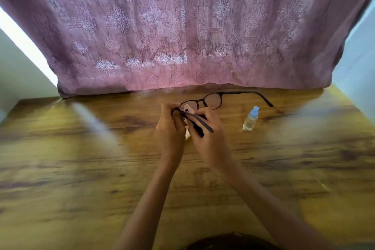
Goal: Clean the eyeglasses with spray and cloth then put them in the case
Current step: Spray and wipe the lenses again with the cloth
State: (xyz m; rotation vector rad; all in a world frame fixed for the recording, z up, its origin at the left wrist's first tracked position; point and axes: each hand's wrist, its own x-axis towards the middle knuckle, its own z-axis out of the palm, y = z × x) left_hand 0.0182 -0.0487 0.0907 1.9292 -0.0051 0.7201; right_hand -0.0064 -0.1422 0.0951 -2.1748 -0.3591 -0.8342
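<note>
Both our forearms reach forward over the wooden table (81, 168), meeting near its middle. Our left hand (169, 128) pinches the near corner of the eyeglasses (211, 100), fingers closed on the frame where the near temple arm hinges. Our right hand (207, 132) grips a pale cloth (187, 108) against the left lens, fingers curled shut around it, with that temple arm crossing over the knuckles. Lifted off the table, the glasses extend beyond our fingertips, the far temple arm stretching out to the right. Just right of our hands stands the small spray bottle (251, 119), blue-capped and upright. Behind hangs a purple patterned curtain (182, 26).
</note>
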